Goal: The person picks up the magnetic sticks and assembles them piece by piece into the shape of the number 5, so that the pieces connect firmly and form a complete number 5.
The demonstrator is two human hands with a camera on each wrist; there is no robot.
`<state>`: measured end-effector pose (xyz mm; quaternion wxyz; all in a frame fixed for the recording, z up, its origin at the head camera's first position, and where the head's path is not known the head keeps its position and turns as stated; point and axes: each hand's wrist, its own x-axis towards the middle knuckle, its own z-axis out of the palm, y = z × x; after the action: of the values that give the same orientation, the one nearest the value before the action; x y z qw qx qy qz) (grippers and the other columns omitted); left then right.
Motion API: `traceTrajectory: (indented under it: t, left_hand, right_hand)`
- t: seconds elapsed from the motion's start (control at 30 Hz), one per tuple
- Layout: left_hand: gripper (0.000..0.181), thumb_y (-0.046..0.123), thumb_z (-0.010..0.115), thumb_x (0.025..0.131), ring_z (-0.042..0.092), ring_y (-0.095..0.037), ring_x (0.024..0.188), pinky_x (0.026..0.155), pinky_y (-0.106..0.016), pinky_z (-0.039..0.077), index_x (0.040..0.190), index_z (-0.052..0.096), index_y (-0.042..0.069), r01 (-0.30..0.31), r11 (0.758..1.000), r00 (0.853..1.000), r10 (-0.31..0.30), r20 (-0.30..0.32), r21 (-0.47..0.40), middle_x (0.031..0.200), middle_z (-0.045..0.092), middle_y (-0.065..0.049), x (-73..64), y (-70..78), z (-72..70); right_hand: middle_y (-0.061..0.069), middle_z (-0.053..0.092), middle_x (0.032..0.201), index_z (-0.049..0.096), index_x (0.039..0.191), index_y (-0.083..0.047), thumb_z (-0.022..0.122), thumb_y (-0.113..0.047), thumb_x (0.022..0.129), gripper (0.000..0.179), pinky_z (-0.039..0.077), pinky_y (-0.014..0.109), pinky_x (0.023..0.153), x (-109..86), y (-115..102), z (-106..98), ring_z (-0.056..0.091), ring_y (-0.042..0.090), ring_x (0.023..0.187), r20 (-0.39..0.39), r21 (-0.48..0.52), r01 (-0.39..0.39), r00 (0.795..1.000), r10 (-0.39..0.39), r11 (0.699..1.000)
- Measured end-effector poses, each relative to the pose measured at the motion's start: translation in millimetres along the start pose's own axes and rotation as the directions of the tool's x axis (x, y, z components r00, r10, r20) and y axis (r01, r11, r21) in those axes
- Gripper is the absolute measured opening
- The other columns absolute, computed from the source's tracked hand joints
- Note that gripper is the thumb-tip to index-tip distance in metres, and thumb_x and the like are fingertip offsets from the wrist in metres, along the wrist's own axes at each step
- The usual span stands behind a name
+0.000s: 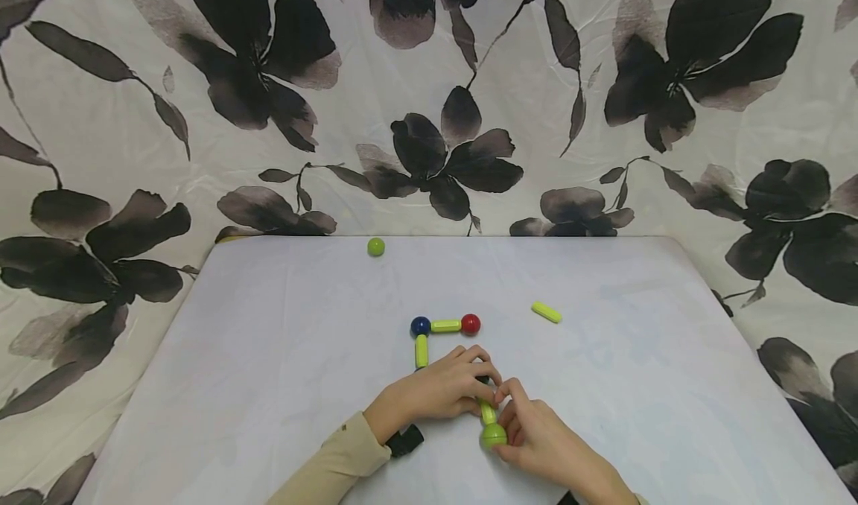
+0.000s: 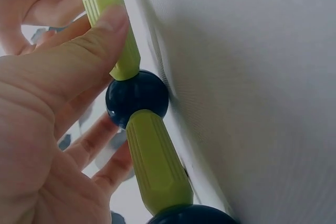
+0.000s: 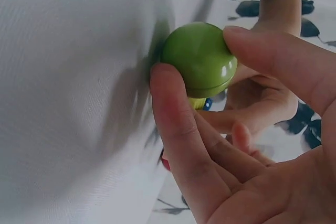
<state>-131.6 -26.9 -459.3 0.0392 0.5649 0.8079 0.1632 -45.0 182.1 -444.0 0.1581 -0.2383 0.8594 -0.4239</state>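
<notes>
Between its thumb and fingers my left hand (image 1: pixel 445 386) pinches a yellow-green magnetic rod (image 2: pixel 127 59). One end of that rod meets a dark blue ball (image 2: pixel 137 98), from which a second rod (image 2: pixel 159 161) leads to another dark blue ball (image 2: pixel 194 217). At the rod's other end sits a green ball (image 1: pixel 494 436), and my right hand (image 1: pixel 536 438) grips it with thumb and fingertips, as the right wrist view shows on the green ball (image 3: pixel 197 59). In the head view the left hand hides the middle of this chain.
Beyond the left hand lie a blue ball (image 1: pixel 420 326), a rod (image 1: pixel 445 326) joining it to a red ball (image 1: pixel 471 325), and another rod (image 1: pixel 421 350) pointing toward me. A loose rod (image 1: pixel 546 312) lies right of these. A green ball (image 1: pixel 376 246) rests near the table's far edge.
</notes>
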Motion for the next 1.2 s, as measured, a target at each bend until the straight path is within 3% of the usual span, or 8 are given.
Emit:
traceTrajectory:
  t: [0.17,0.4,0.5,0.87,1.2]
  left_hand:
    - [0.021,0.032,0.074,0.088,0.044,-0.013,0.121,0.096,-0.026,0.039,0.108,0.076,0.027,-0.007,1.000,1.000,0.007,-0.002,0.011,0.123,0.062,0.008,-0.5,0.0,-0.7]
    - [0.018,0.030,0.073,0.089,0.044,-0.013,0.120,0.096,-0.027,0.039,0.107,0.076,0.029,-0.019,1.000,1.000,0.019,-0.009,0.004,0.123,0.062,0.008,-1.1,0.5,-1.9]
    - [0.018,0.031,0.073,0.089,0.044,-0.014,0.120,0.095,-0.027,0.039,0.106,0.076,0.029,-0.026,1.000,1.000,0.026,-0.013,0.004,0.122,0.062,0.008,-1.3,0.5,-1.8]
    - [0.018,0.032,0.072,0.090,0.044,-0.014,0.119,0.095,-0.027,0.038,0.107,0.076,0.029,-0.026,1.000,1.000,0.026,-0.010,-0.006,0.122,0.063,0.007,-1.0,1.3,-2.3]
    - [0.018,0.031,0.072,0.090,0.044,-0.014,0.120,0.096,-0.026,0.038,0.107,0.076,0.029,-0.013,1.000,1.000,0.013,-0.005,-0.026,0.123,0.063,0.008,-1.3,1.2,-2.2]
  right_hand:
    - [-0.007,0.061,0.081,0.048,0.106,-0.009,0.079,-0.005,0.081,0.040,0.050,0.021,0.060,-1.5,-1.8,4.8,0.056,-0.001,0.067,-0.048,-0.040,0.025,0.998,-0.027,0.999]
    - [-0.007,0.050,0.071,0.054,0.094,-0.012,0.087,-0.036,0.075,0.045,0.041,0.021,0.054,-2.9,-6.2,14.6,0.043,0.002,0.059,-0.113,-0.113,-0.165,0.982,0.152,0.980]
    - [-0.008,0.049,0.068,0.055,0.087,-0.014,0.088,-0.036,0.073,0.042,0.039,0.022,0.054,-2.1,-5.4,17.6,0.042,0.002,0.059,-0.145,-0.149,-0.184,0.976,0.162,0.972]
    - [-0.010,0.054,0.071,0.058,0.083,-0.011,0.088,-0.015,0.072,0.032,0.045,0.020,0.055,2.1,-6.0,17.6,0.049,0.000,0.061,-0.150,-0.150,-0.124,0.983,0.102,0.981]
    - [-0.009,0.052,0.070,0.058,0.081,-0.011,0.089,-0.014,0.071,0.032,0.043,0.020,0.054,3.3,-8.3,17.8,0.047,-0.001,0.060,-0.155,-0.169,-0.110,0.984,0.083,0.979]
